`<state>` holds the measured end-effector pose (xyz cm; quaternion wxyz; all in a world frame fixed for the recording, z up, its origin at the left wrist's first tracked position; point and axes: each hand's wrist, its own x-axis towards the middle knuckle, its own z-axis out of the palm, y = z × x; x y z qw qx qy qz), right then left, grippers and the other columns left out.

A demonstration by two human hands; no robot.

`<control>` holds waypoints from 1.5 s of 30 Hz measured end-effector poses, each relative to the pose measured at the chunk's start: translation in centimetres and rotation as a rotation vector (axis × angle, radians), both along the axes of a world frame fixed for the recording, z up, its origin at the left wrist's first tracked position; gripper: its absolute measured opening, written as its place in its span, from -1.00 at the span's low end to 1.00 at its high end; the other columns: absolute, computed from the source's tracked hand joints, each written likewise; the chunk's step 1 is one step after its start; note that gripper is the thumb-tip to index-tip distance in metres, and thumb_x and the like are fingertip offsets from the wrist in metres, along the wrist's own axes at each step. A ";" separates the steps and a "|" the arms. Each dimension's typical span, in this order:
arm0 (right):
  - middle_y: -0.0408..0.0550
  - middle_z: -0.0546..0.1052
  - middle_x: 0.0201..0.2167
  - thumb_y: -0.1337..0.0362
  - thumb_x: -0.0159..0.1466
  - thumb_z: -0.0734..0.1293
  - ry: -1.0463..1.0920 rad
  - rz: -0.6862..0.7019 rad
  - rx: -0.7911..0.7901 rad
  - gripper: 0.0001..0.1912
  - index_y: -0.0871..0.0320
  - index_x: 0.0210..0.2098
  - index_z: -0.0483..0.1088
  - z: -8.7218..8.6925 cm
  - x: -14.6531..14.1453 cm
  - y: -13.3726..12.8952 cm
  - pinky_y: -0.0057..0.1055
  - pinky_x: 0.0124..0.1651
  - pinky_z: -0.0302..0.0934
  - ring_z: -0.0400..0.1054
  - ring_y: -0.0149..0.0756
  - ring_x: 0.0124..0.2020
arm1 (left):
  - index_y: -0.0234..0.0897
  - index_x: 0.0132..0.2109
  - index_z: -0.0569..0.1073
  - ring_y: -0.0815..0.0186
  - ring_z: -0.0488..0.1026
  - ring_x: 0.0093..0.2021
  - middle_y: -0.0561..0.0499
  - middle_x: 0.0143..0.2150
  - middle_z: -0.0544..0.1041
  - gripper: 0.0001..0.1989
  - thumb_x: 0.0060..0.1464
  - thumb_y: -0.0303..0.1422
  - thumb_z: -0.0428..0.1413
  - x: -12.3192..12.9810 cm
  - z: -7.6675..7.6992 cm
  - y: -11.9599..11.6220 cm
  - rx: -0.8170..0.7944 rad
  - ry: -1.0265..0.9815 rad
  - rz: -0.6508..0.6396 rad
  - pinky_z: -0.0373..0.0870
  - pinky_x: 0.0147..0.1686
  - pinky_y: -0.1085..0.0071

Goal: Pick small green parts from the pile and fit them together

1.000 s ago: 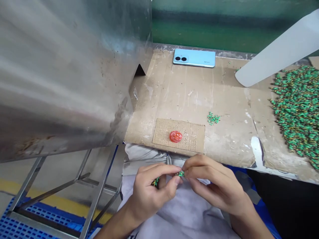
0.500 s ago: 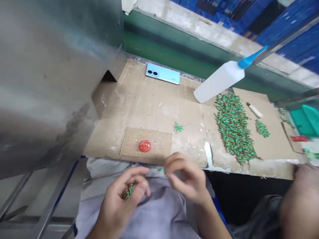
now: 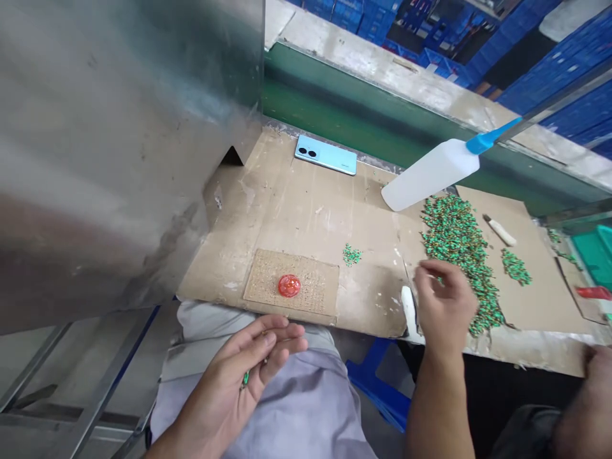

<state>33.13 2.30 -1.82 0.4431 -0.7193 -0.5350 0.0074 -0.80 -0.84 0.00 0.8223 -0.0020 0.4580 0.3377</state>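
Green pieces (image 3: 245,378) are cupped in the left hand (image 3: 241,376) — by the pile (image 3: 454,233), the right hand (image 3: 445,298) is curled, its grasp unclear.

This looks like a workshop or factory. The tabletop (image 3: 306,220) is covered with stained cardboard and carries a big heap of small green pieces (image 3: 456,239). At the far right there are many blue plastic crates (image 3: 366,19), and at the left stands a large metal panel (image 3: 119,140).
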 end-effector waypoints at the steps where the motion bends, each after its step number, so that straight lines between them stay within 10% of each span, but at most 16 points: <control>1: 0.00 0.56 -0.21 0.15 0.36 0.39 -0.024 0.099 -0.078 -0.84 0.07 -0.16 0.54 -0.1 -1.2 0.2 -0.13 -0.13 0.44 0.49 -0.15 -0.23 | -0.33 -0.13 0.64 0.40 0.65 -0.39 -0.09 -0.16 0.69 -0.73 0.04 -0.35 0.47 0.0 -0.2 -0.1 0.040 -0.016 -0.025 0.47 -0.53 0.70; 4: 0.01 0.59 -0.20 0.17 0.39 0.36 -0.083 0.305 -0.244 -0.83 0.07 -0.14 0.58 -0.4 -3.7 1.3 -0.14 -0.06 0.43 0.50 -0.16 -0.22 | -0.30 -0.17 0.62 0.67 0.11 -0.80 0.14 -0.48 0.52 -0.64 0.15 -0.07 0.39 -0.1 -0.8 -0.6 0.173 -0.032 -0.093 -0.09 -0.82 0.68; 6: 0.04 0.60 -0.17 0.18 0.43 0.32 -0.112 0.356 -0.290 -0.81 0.08 -0.11 0.57 -0.5 -4.4 2.0 -0.11 -0.03 0.42 0.50 -0.13 -0.19 | -0.31 -0.21 0.62 0.69 -0.04 -0.77 0.22 -0.57 0.36 -0.60 0.20 -0.01 0.34 -0.2 -1.0 -0.8 0.213 -0.004 -0.078 -0.12 -0.76 0.68; 12: 0.05 0.61 -0.17 0.17 0.45 0.30 -0.169 0.403 -0.335 -0.80 0.06 -0.18 0.56 -0.5 -4.4 3.2 -0.09 0.02 0.37 0.50 -0.06 -0.12 | -0.34 -0.08 0.66 0.45 0.46 -0.40 0.00 -0.31 0.56 -0.79 0.11 -0.43 0.31 -0.6 -0.7 -0.4 0.173 -0.015 -0.029 0.35 -0.46 0.61; 18: 0.08 0.58 -0.21 0.19 0.43 0.28 -0.119 0.365 -0.325 -0.82 0.09 -0.21 0.50 -1.0 -4.5 3.4 -0.07 -0.02 0.31 0.45 -0.05 -0.16 | -0.30 -0.09 0.64 0.24 0.71 -0.16 -0.16 -0.08 0.72 -0.81 0.20 -0.33 0.39 -0.3 -0.9 -0.3 0.252 -0.098 -0.097 0.54 -0.27 0.55; 26: -0.08 0.55 -0.34 0.14 0.47 0.28 0.208 0.360 -0.257 -0.83 0.09 -0.18 0.42 0.3 -6.0 1.3 -0.35 -0.33 0.31 0.42 -0.30 -0.39 | -0.25 -0.12 0.65 0.49 0.50 -0.50 0.04 -0.34 0.62 -0.80 0.21 -0.24 0.39 -0.1 -1.3 -0.4 0.351 -0.090 -0.097 0.30 -0.63 0.70; 32: -0.15 0.47 -0.36 0.26 0.50 0.29 0.382 0.672 -0.317 -0.91 0.06 -0.15 0.42 1.3 -11.4 -2.1 -0.46 -0.41 0.29 0.37 -0.38 -0.41 | -0.30 -0.08 0.61 0.54 0.34 -0.59 0.02 -0.35 0.59 -0.73 0.32 -0.15 0.26 0.5 -1.2 -0.8 0.499 0.091 -0.222 0.12 -0.68 0.65; 36: -0.10 0.48 -0.24 0.45 0.48 0.27 0.243 0.997 -0.209 -0.84 0.08 -0.04 0.37 0.7 -13.1 -2.9 -0.40 -0.21 0.37 0.41 -0.33 -0.25 | -0.30 -0.07 0.58 0.52 0.33 -0.57 0.04 -0.35 0.58 -0.74 0.41 -0.18 0.15 0.5 -0.9 -1.1 0.695 0.338 -0.289 0.22 -0.58 0.58; 45: 0.02 0.50 -0.17 0.56 0.47 0.20 -0.047 1.116 -0.107 -0.74 0.18 0.05 0.37 -0.2 -12.7 -2.8 -0.34 -0.20 0.40 0.41 -0.25 -0.18 | -0.29 -0.25 0.51 0.49 0.28 -0.59 0.14 -0.48 0.41 -0.73 0.40 -0.22 0.12 0.6 -1.0 -0.7 0.765 0.470 -0.369 0.19 -0.56 0.54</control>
